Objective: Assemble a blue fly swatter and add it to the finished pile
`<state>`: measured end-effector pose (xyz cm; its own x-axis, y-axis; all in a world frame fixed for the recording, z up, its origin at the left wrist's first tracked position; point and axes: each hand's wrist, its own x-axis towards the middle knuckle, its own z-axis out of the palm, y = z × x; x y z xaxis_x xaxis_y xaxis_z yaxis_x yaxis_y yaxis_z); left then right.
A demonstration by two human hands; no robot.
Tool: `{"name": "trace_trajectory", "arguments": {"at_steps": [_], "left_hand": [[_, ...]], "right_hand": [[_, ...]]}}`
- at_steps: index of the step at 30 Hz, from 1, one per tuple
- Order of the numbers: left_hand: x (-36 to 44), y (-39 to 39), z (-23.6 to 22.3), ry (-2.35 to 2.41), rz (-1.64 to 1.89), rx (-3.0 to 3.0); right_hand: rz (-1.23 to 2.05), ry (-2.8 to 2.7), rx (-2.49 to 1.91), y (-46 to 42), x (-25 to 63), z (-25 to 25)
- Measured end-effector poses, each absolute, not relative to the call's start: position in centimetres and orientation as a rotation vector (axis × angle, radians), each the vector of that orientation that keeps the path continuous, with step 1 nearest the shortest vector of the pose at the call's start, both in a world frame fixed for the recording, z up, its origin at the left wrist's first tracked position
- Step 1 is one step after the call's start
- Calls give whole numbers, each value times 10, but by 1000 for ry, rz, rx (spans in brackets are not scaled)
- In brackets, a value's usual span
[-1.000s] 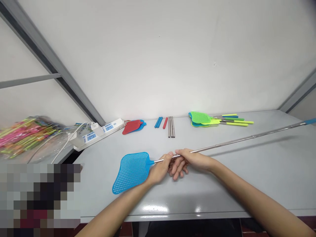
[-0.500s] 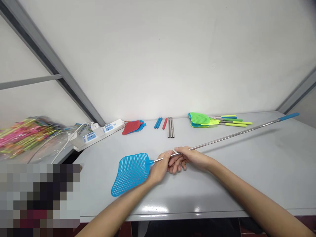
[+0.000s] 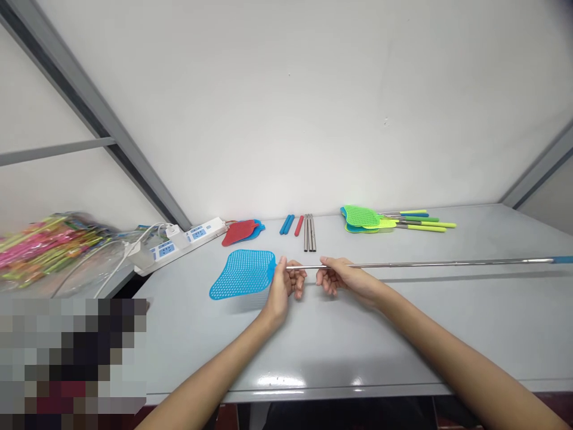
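A blue fly swatter with a long, extended metal rod hangs level just above the table, held in both hands. My left hand is closed on the rod right beside the perforated blue head. Farther along, my right hand pinches the same rod between thumb and fingers. A short stretch of bare rod shows between the two hands. The rod runs far to the right, where its blue grip is cut off by the picture's edge.
Along the wall lie red and blue swatter heads, blue grips, a red grip, three metal rods and a pile of assembled swatters. A white power strip and bagged colourful items are at the left.
The swatter has turned from slanting up rightward to nearly level, its head rising and its grip end moving lower and rightward. My hands have moved apart along the rod.
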<state>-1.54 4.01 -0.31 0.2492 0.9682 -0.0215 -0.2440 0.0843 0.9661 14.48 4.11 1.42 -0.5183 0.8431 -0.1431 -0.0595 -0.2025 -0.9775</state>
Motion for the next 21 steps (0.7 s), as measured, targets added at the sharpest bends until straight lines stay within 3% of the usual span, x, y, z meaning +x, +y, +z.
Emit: {"name": "trace_trajectory", "arguments": {"at_steps": [10, 21], "left_hand": [[-14, 35, 2, 937, 1598, 889], [-15, 37, 5, 856, 1709, 744]], "right_hand": [[1803, -1374, -903, 37, 138, 16], [1700, -1386, -917, 37, 137, 12]]}}
